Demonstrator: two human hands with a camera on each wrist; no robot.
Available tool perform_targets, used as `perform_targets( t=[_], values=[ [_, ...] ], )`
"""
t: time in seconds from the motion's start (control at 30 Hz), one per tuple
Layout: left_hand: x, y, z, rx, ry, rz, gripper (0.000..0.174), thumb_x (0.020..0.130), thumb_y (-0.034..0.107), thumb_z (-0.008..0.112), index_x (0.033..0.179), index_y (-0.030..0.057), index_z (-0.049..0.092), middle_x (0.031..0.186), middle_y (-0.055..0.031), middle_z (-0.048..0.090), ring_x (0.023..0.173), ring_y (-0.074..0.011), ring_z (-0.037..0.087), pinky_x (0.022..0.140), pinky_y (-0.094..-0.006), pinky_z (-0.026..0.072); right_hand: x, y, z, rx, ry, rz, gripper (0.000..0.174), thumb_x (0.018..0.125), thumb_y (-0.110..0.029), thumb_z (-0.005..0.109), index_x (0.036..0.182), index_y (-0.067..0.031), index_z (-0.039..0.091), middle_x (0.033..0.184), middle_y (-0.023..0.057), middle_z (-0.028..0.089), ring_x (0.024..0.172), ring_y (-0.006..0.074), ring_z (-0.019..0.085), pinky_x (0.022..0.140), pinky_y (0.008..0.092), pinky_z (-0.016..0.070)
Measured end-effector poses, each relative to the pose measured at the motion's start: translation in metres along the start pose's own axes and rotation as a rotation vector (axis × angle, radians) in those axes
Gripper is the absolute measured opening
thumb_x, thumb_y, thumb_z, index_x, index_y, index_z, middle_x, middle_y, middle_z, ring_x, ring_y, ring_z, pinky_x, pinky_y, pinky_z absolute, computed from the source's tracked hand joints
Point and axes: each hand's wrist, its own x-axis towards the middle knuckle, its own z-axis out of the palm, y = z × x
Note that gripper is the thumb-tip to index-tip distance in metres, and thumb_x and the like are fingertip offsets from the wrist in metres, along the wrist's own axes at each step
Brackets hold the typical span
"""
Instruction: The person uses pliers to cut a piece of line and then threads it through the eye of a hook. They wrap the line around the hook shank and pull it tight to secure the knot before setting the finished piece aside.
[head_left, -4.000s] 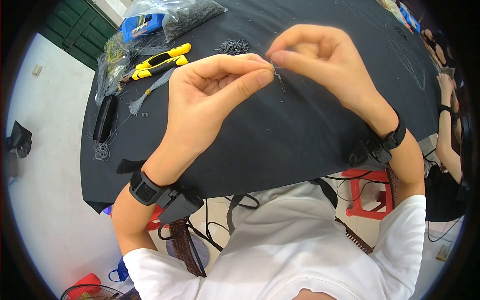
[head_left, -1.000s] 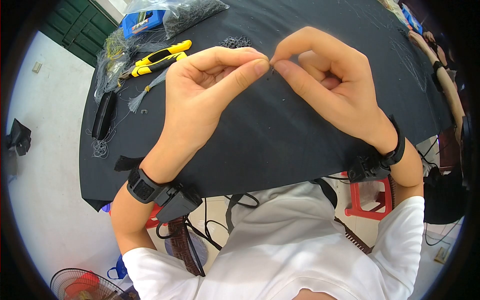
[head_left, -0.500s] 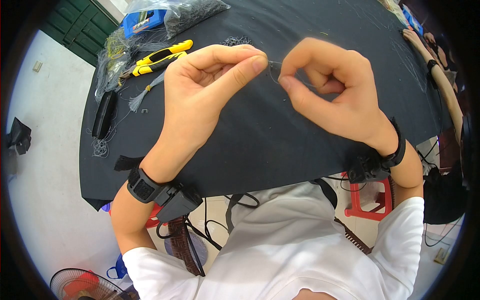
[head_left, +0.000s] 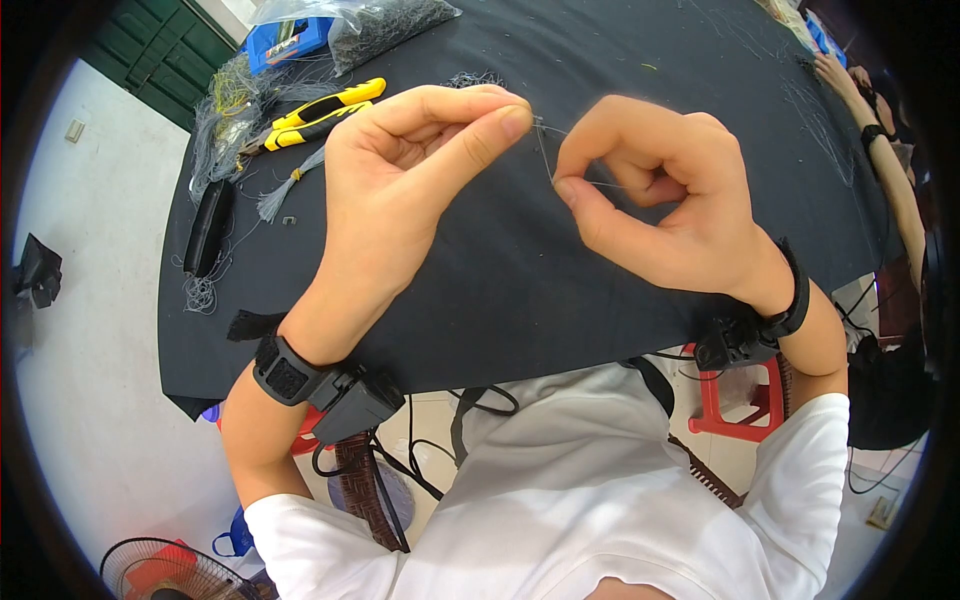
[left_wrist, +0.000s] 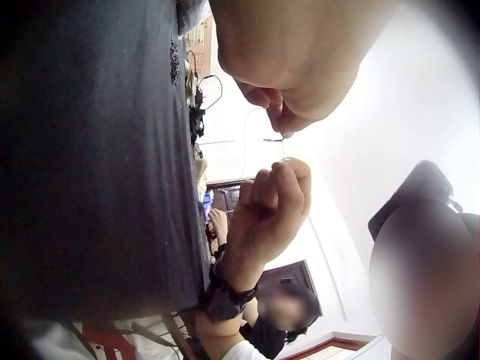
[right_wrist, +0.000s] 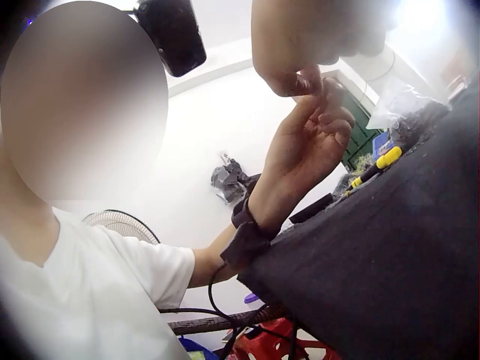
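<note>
Right of the pliers [head_left: 325,106] on the table [head_left: 520,280], thread [head_left: 545,153] spans left hand [head_left: 405,165] to right hand [head_left: 695,210].

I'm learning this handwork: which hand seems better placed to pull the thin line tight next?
Probably the right hand: it pinches the thin line, while the left hand holds a small dark piece that could anchor it.

Centre, two bare hands [head_left: 393,190] [head_left: 705,210]; left on the black table [head_left: 500,320], one yellow-and-black pair of pliers [head_left: 318,117], one blue box [head_left: 262,54], one long black object [head_left: 208,229].
</note>
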Motion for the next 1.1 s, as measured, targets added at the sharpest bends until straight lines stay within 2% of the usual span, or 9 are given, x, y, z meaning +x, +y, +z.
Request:
perform_targets(
  t=[0.07,0.17,0.23,0.3,0.43,0.77,1.1],
  values=[
    [0.0001,-0.0001,0.0001,0.003,0.007,-0.009,0.014,0.077,-0.001,0.064,0.091,-0.0034,0.063,0.088,-0.0081,0.064,0.08,-0.0096,0.06,0.075,-0.0199,0.0474,-0.0008,-0.0021,-0.0012,-0.024,0.017,0.016,0.01,0.066,0.001,0.061,0.075,-0.0034,0.058,0.047,-0.005,0.031,0.041,0.0033,0.024,0.041,0.0211,0.0172],
    [0.0003,-0.0008,0.0002,0.002,0.016,-0.016,0.014,0.077,-0.001,0.064,0.091,-0.0033,0.063,0.087,-0.0081,0.064,0.08,-0.0095,0.06,0.074,-0.0196,0.0474,-0.0005,0.0003,0.0019,0.012,0.09,-0.024,0.012,0.064,0.002,0.06,0.074,-0.0038,0.058,0.059,-0.0025,0.045,0.045,0.0023,0.029,0.042,0.0194,0.0191],
    [0.0005,-0.0005,0.0003,0.02,0.025,-0.022,0.014,0.077,-0.001,0.064,0.091,-0.0033,0.063,0.087,-0.0081,0.064,0.08,-0.0095,0.06,0.074,-0.0193,0.0474,0.003,0.0064,-0.0013,-0.043,0.103,-0.145,0.013,0.063,0.002,0.059,0.074,-0.0044,0.058,0.072,0.0002,0.052,0.047,0.0023,0.029,0.043,0.0184,0.0205],
    [0.0007,-0.0016,-0.0001,0.018,0.02,-0.014,0.014,0.077,0.0,0.064,0.091,-0.0034,0.063,0.087,-0.0081,0.064,0.08,-0.0095,0.06,0.074,-0.0192,0.0475,0.0045,0.0061,-0.0035,-0.085,0.121,-0.205,0.014,0.062,0.003,0.059,0.074,-0.0049,0.057,0.083,0.0026,0.057,0.048,0.0025,0.029,0.044,0.0176,0.0216],
    [0.0005,-0.0013,-0.0001,0.008,0.014,-0.017,0.014,0.077,0.0,0.064,0.091,-0.0034,0.063,0.087,-0.0082,0.064,0.08,-0.0095,0.06,0.073,-0.0191,0.0475,0.005,0.0044,-0.0025,-0.09,0.125,-0.204,0.012,0.063,0.002,0.057,0.072,-0.0057,0.055,0.096,0.0059,0.06,0.046,0.003,0.027,0.043,0.0168,0.0227],
    [0.0007,-0.0017,-0.0008,0.005,0.021,-0.027,0.015,0.078,0.002,0.064,0.092,-0.0031,0.063,0.087,-0.0078,0.064,0.079,-0.009,0.06,0.073,-0.0191,0.0471,0.0019,0.0011,-0.0003,-0.055,0.106,-0.079,0.01,0.064,0.002,0.057,0.07,-0.0055,0.054,0.095,0.0063,0.062,0.046,0.0029,0.029,0.041,0.0169,0.0234],
    [0.0005,-0.0014,-0.0011,-0.001,0.012,-0.024,0.014,0.078,0.002,0.064,0.092,-0.0027,0.063,0.087,-0.0077,0.064,0.078,-0.0086,0.06,0.073,-0.0186,0.0467,0.0007,0.0013,0.0012,-0.062,0.122,-0.1,0.009,0.065,0.002,0.057,0.07,-0.0046,0.054,0.098,0.0084,0.061,0.046,0.0021,0.029,0.041,0.0162,0.0242]
  ],
)
